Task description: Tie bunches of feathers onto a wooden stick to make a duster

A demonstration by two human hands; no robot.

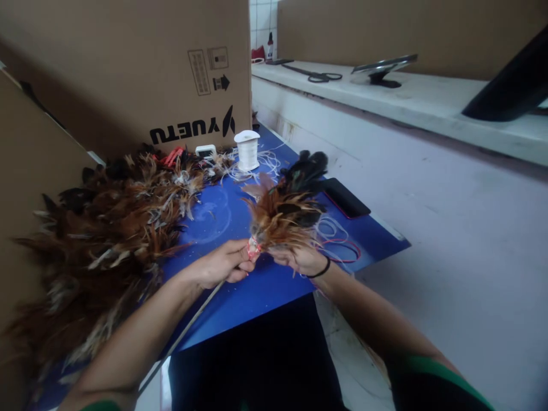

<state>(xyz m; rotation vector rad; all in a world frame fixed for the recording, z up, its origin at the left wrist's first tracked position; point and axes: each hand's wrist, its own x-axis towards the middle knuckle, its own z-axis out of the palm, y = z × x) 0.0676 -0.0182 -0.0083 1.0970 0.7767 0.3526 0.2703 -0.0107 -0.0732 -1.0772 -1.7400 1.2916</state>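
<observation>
My left hand (225, 262) is closed round the bound base of a feather bundle (285, 220), where red and white wrapping shows. A thin stick (188, 326) runs from that hand down toward my left forearm. My right hand (299, 260) is at the bundle's lower right side, its fingers bent and partly covered by brown feathers; what they pinch is too small to make out. Black feathers stick out at the bundle's upper right. Beneath both hands lies the blue tabletop (231, 311).
A large feather pile (115, 228) covers the table's left. Behind are a white spool (247, 151), loose strands and a cardboard box (128, 68). A black phone (346, 198) lies at right, near a looped cord (338, 245). Scissors (319, 76) rest on the ledge.
</observation>
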